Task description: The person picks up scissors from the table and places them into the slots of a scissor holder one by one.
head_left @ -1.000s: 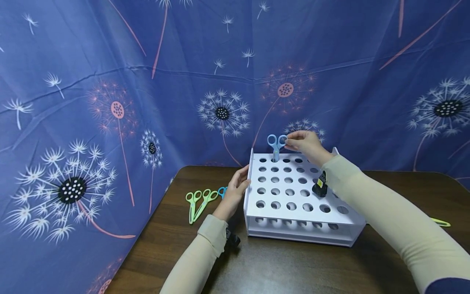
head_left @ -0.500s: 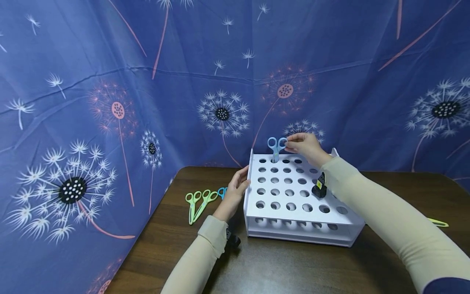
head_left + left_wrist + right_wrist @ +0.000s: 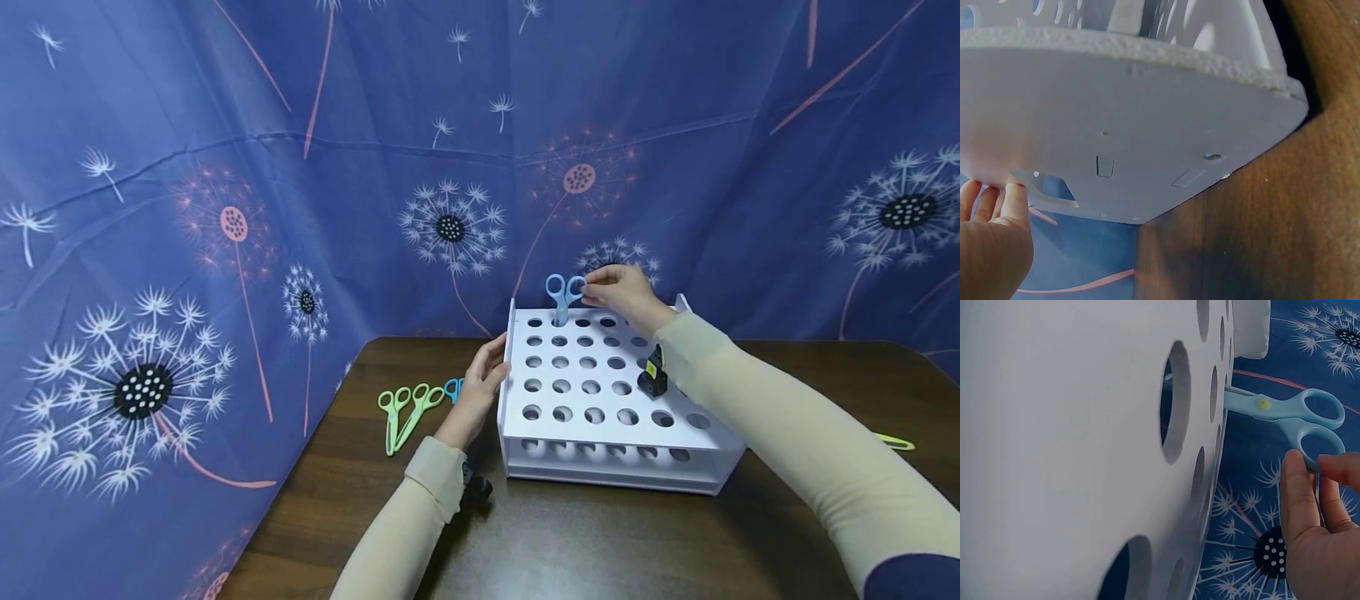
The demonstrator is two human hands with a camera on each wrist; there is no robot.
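Note:
A pair of light blue scissors (image 3: 561, 313) stands blades down in a back-row hole of the white holed rack (image 3: 575, 375), handle loops up. My right hand (image 3: 625, 296) pinches the right-hand loop between thumb and fingers; the right wrist view shows this grip on the scissors (image 3: 1266, 405) up close. The blade tips are mostly hidden below the rack's top. My left hand (image 3: 476, 390) rests against the rack's left side panel, and in the left wrist view its fingertips touch the panel (image 3: 1072, 112) beside a cutout.
Two green scissors (image 3: 392, 425) lie on the dark wooden table (image 3: 600, 542) left of the rack. Blue handles (image 3: 452, 388) show partly behind my left hand. A yellow-green piece (image 3: 896, 442) lies at the right, partly behind my right sleeve. A patterned blue cloth (image 3: 360, 208) hangs behind.
Both hands, the scissors and the rack keep nearly the same places. Only the head view has shifted slightly.

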